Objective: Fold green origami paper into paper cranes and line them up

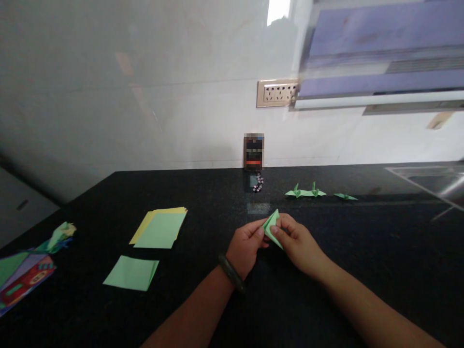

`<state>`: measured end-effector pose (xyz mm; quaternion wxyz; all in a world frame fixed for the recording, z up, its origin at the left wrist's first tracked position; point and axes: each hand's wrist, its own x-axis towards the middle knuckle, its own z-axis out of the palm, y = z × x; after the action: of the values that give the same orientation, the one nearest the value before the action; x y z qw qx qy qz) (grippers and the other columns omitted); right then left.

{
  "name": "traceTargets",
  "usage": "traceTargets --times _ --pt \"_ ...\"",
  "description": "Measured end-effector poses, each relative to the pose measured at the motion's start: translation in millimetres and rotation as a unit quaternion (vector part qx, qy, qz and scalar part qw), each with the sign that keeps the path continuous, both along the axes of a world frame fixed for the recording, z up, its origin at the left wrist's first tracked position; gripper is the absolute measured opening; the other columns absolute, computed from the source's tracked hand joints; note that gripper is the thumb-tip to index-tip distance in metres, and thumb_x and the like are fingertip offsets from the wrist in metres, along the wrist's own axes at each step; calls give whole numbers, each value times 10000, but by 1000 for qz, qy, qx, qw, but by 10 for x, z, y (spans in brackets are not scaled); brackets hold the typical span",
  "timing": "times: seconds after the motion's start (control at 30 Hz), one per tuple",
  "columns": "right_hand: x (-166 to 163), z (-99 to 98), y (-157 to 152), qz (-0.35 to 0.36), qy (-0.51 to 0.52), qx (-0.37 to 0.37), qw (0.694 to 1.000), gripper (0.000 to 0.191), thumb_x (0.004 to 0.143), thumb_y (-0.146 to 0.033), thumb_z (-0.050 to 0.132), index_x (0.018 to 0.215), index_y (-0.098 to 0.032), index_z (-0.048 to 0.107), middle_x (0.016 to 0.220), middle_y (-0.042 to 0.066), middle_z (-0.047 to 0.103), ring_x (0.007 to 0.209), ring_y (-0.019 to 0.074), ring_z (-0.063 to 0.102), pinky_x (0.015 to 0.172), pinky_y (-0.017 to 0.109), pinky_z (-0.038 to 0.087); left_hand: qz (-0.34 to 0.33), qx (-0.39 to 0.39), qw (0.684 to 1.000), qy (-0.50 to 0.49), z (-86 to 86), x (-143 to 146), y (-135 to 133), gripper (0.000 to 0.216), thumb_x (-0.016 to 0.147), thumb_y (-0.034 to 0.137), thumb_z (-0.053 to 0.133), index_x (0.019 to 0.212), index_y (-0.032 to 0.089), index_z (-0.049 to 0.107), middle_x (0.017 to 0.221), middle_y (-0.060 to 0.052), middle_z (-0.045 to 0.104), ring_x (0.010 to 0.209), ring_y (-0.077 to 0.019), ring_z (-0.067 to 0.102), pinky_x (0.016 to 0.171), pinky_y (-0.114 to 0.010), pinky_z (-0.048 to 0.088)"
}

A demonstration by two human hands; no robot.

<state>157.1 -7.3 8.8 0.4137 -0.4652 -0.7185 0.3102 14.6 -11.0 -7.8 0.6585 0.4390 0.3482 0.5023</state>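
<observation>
A small light-green folded paper (271,226) is pinched between both hands, above the dark countertop. My left hand (246,242), with a dark bangle on the wrist, grips its left side with thumb and fingers. On the right side, my right hand (297,241) presses the paper between thumb and fingers. The folded layers stand slightly apart at the top point. Farther back lie small green folded-paper cranes (306,192), wings spread, and one flatter green folded piece (345,196) to their right.
A stack of green and yellow paper sheets (159,229) lies left, with a folded green sheet (132,273) nearer. Colourful packaging (29,282) sits at far left. A phone-like device (253,151) with a beaded strap (258,182) leans on the wall below a socket panel (277,93).
</observation>
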Motion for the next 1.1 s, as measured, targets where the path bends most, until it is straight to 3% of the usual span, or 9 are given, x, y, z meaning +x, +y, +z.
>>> traceTargets --times 0.17,0.33,0.47,0.77,0.9,1.1 --pt "-1 58 -22 14 29 -76 997 188 769 -305 540 668 -177 634 869 53 602 850 198 562 800 351 435 6 8 1000 -14 17 6 -11 305 751 224 597 1037 136 654 992 -102 666 903 -208 599 808 -314 467" --pt "-3 27 -44 50 137 -170 975 191 764 -325 560 838 -180 661 918 50 630 835 196 582 758 333 460 4 -2 1000 -26 68 19 -28 298 749 240 599 1015 121 663 1005 -116 662 938 -233 599 835 -347 470" --pt "-8 -8 -44 68 178 -187 964 227 776 -321 554 914 -171 652 982 59 631 874 199 580 804 344 445 22 -19 999 -25 72 26 -32 324 722 277 629 995 106 668 965 -123 670 898 -234 611 817 -363 478" --pt "-2 -17 -5 11 55 -95 994 158 760 -283 549 728 -164 647 901 60 605 862 190 553 826 331 406 -5 -14 999 -46 -16 54 -26 318 735 235 579 1028 128 643 950 -88 669 861 -185 598 824 -337 442" --pt "-2 -44 13 -18 14 -26 999 102 737 -242 575 681 -176 629 856 54 576 845 185 545 809 331 408 -18 -23 999 14 -21 23 -4 332 721 205 533 1028 141 643 918 -67 672 796 -163 578 714 -271 432" --pt "-17 -44 -32 -24 -41 50 998 95 736 -200 575 645 -179 590 817 50 550 804 174 537 734 310 426 -31 -25 998 54 10 19 -13 328 706 327 614 945 104 638 833 -82 653 763 -170 579 721 -295 443"
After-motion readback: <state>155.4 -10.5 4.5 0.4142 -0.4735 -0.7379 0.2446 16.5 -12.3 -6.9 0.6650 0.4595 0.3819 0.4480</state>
